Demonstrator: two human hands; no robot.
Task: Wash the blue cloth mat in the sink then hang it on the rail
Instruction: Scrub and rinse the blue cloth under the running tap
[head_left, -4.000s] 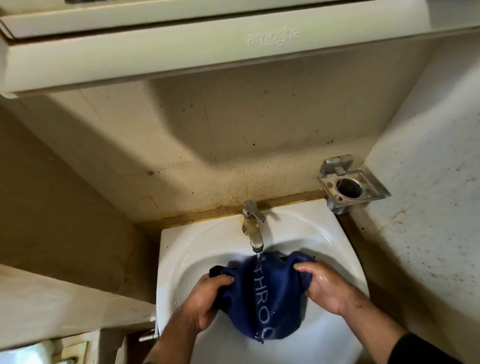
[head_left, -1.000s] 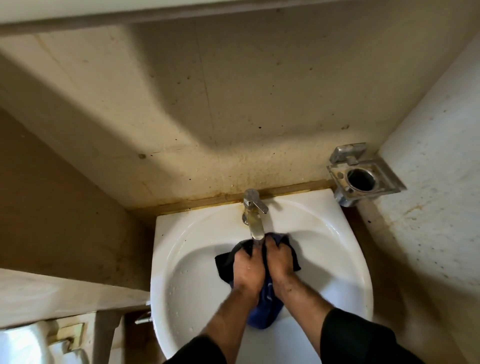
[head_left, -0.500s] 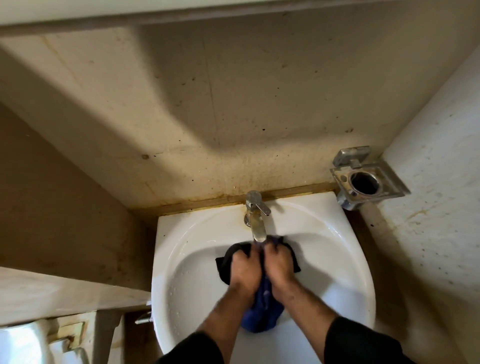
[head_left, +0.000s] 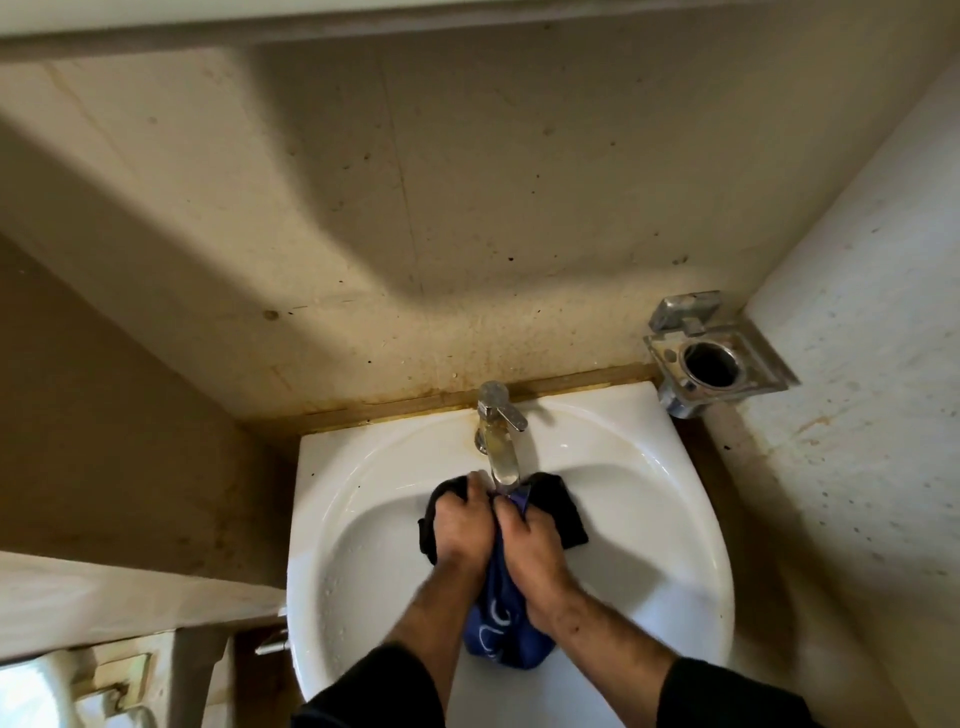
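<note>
1. The wall (head_left: 467, 234) behind the sink is beige, stained and speckled, with a brown strip along its foot where it meets the sink. A paler wall (head_left: 857, 291) closes the right side.
2. The sink (head_left: 649, 493) is white and rounded, with its flat far edge against the wall. Its bowl holds the cloth and both hands; droplets show on the left slope.
3. The cloth (head_left: 506, 629) is bunched into a long twisted bundle inside the bowl. Its long axis runs near to far: the blue end with white lettering points toward the near rim, and the dark far end spreads left and right just under the tap spout.
4. The left hand (head_left: 462, 525) is curled round the far left part of the cloth and grips it, knuckles up.
5. The right hand (head_left: 532, 545) is curled round the cloth just beside the left, gripping it; the two hands are pressed close together, thumbs nearly touching under the spout.
6. Dark sleeves cover both forearms at the near edge.
7. The tap (head_left: 498, 441) stands at the far middle of the sink, its spout reaching toward the hands and hanging right above the cloth's far end. I cannot tell if water runs.
8. A metal holder (head_left: 711, 358) with a round hole is fixed on the right wall, far right of the sink; the hole looks dark, and I cannot tell its contents.
</note>
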